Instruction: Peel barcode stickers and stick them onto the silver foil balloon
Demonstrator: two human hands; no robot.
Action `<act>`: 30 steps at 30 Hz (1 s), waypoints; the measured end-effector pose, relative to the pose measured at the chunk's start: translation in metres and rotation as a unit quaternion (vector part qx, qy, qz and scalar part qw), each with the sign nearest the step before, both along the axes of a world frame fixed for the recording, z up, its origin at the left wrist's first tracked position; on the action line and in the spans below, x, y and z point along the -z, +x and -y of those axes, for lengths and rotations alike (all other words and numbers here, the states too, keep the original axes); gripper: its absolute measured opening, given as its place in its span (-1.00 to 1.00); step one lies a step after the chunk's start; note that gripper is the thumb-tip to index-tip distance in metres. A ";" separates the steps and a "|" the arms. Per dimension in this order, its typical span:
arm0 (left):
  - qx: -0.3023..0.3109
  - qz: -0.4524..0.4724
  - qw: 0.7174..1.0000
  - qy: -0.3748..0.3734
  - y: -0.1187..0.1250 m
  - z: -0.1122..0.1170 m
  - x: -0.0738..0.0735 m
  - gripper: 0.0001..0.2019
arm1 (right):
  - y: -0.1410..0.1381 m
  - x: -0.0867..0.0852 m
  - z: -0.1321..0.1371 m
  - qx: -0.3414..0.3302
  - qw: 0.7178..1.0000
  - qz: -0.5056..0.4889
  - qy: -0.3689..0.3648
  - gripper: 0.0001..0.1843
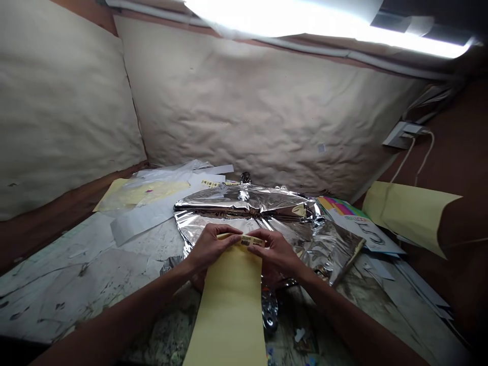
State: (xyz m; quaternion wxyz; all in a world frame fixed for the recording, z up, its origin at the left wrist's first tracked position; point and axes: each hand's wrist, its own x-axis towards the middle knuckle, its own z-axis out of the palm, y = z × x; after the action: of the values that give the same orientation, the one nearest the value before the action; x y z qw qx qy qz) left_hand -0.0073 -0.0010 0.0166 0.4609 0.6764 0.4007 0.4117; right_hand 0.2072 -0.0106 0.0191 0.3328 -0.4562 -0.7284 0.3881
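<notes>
A long strip of yellow paper (pixel 234 305) hangs toward me from between my hands, over the table's front. My left hand (pixel 213 248) pinches its far left corner with thumb and fingers. On the far right corner, my right hand (pixel 280 250) is closed in the same way, its thumb next to small labels with dark print (pixel 251 241) along the far edge. The far end is bent over between the fingers. Beneath and beyond both hands lies a crinkled silver foil sheet or balloon (pixel 244 198), partly hidden by the hands and the strip.
Clear plastic and white paper strips (pixel 145 216) lie at the left of the stained table (pixel 95 269). A colourful printed packet (pixel 362 229) is at the right, near a curled yellow sheet (pixel 412 211). Cords hang from a wall socket (pixel 406 133) above it.
</notes>
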 end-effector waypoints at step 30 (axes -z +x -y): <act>-0.041 -0.048 0.997 0.047 0.008 0.016 0.002 -0.74 | -0.018 0.007 0.017 0.069 0.962 0.045 0.259 -0.93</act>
State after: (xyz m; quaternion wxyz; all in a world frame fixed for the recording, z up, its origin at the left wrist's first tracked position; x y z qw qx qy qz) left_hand 0.0004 -0.0166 0.0150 0.3917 0.6994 0.4298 0.4156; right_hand 0.1894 -0.0272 0.0118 0.4322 -0.4207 -0.7849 0.1415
